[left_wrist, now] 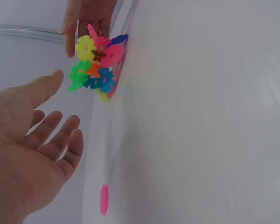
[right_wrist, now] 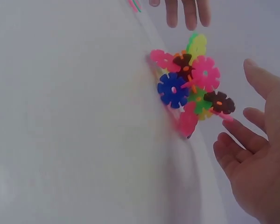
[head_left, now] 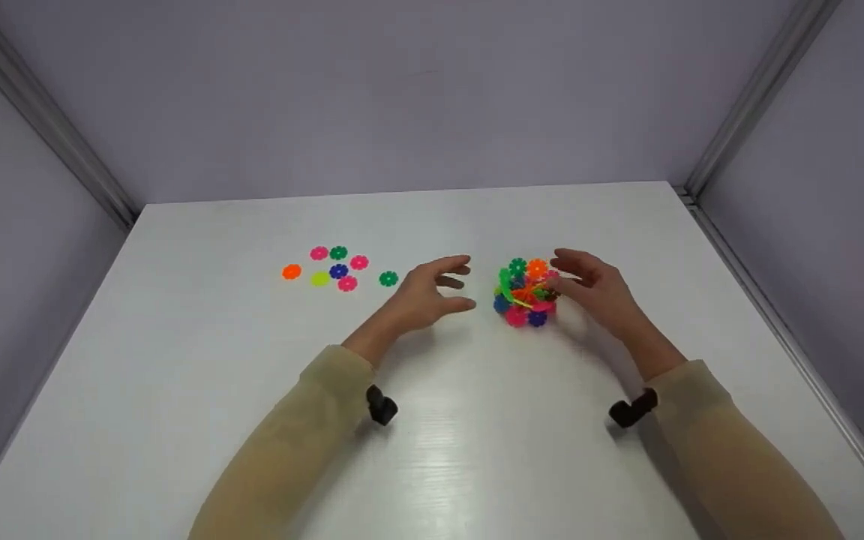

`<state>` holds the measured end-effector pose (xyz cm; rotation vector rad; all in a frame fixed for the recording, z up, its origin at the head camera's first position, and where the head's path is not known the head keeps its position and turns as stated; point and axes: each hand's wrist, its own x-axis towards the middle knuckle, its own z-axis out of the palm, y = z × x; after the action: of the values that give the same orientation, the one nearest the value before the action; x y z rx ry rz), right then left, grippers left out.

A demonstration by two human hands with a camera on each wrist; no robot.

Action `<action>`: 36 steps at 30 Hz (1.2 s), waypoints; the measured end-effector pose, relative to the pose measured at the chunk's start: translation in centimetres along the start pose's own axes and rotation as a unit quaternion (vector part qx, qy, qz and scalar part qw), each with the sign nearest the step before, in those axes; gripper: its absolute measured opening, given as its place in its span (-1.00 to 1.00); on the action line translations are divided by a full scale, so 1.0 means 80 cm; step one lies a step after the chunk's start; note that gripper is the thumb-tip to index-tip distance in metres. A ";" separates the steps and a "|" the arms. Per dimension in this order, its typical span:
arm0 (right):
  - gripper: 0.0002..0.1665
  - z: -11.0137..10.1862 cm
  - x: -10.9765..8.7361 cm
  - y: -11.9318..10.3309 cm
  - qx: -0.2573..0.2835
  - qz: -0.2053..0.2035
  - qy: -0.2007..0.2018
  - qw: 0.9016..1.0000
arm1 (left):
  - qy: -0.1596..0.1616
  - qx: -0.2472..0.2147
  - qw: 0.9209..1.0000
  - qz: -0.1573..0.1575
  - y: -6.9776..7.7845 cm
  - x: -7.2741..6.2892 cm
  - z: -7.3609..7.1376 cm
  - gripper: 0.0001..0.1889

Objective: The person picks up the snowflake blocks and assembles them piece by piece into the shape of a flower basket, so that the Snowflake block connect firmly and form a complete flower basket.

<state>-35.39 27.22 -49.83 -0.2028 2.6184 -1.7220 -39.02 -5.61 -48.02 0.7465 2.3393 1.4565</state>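
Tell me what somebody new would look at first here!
Probably the bright cluster, between the left hand and the right hand. Next, perhaps, the colourful loose discs, lying on the white table to the left of the left hand.

Smooth plastic disc cluster (head_left: 526, 294), glossy tabletop (head_left: 177, 375), matt cloth sleeves (head_left: 282, 450), corner rails (head_left: 763, 90) apparently metal.

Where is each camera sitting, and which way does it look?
Head: worn on the head, facing forward and down at the white table; left grip, right grip, sleeves show.
Left wrist: on that wrist, facing the disc cluster; left grip close, right grip beyond.
Right wrist: on that wrist, facing the disc cluster; right grip close, left grip beyond.
Wrist views share the disc cluster from different sides.
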 end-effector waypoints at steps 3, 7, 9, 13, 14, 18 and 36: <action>-0.33 0.005 0.001 -0.018 0.010 -0.038 0.017 0.999 | 0.020 0.013 1.000 0.002 -0.005 -0.019 -0.031 -0.25; -0.40 0.022 0.007 -0.049 0.023 -0.099 0.017 0.995 | 0.050 0.022 0.998 -0.015 -0.013 -0.044 -0.070 -0.27; -0.42 0.034 0.012 -0.065 0.033 -0.127 0.010 0.991 | 0.063 0.031 0.997 -0.027 -0.018 -0.054 -0.087 -0.29; -0.44 0.062 0.021 -0.095 0.052 -0.165 -0.016 0.985 | 0.084 0.046 0.994 -0.046 -0.028 -0.067 -0.116 -0.32; -0.44 0.070 0.023 -0.100 0.052 -0.170 -0.023 0.984 | 0.090 0.055 0.993 -0.053 -0.031 -0.070 -0.123 -0.31; -0.44 0.103 0.032 -0.113 0.055 -0.164 -0.046 0.984 | 0.115 0.075 0.987 -0.083 -0.043 -0.079 -0.148 -0.34; -0.39 0.186 0.065 -0.062 0.060 -0.011 -0.100 0.993 | 0.148 0.074 0.967 -0.195 -0.116 -0.104 -0.225 -0.34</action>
<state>-38.95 11.14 -50.88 -0.3820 2.3733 -1.7580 -43.55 -27.03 -48.44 0.0821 2.6434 1.2970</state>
